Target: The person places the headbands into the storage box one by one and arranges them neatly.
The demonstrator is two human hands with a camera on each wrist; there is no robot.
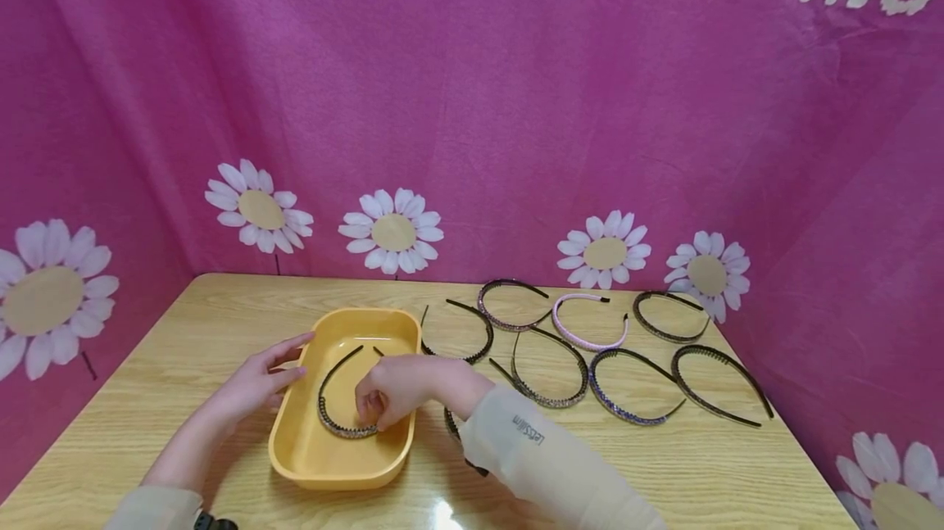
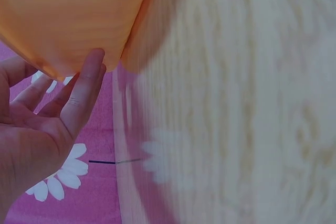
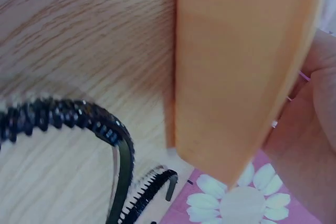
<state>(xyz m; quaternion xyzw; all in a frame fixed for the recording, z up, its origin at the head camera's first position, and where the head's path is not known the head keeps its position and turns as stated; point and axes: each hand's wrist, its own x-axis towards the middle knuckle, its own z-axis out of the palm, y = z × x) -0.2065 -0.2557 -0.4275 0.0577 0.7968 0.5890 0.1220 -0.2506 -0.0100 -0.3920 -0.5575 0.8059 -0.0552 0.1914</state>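
Observation:
A yellow plastic bin (image 1: pixel 345 477) stands on the table, with a dark toothed headband (image 1: pixel 339 430) inside it, its outer band glittery. My right hand (image 1: pixel 401 387) reaches over the bin's right side and pinches that headband near its front right curve. In the right wrist view, the bin's wall (image 3: pixel 236 66) hides the fingertips and the headband. My left hand (image 1: pixel 254 387) touches the outside of the bin's left wall, fingers fairly straight. Seen from the left wrist, the fingers (image 2: pixel 84 90) of that hand lie against the bin's side.
Several headbands lie to the bin's right, among them a pink one (image 1: pixel 583 342), a blue glittery one (image 1: pixel 623 414) and a black one (image 1: pixel 719 350) at far right. One headband (image 3: pixel 68 113) is close beside the bin, partly under the right forearm. A pink flowered cloth (image 1: pixel 472 104) hangs behind.

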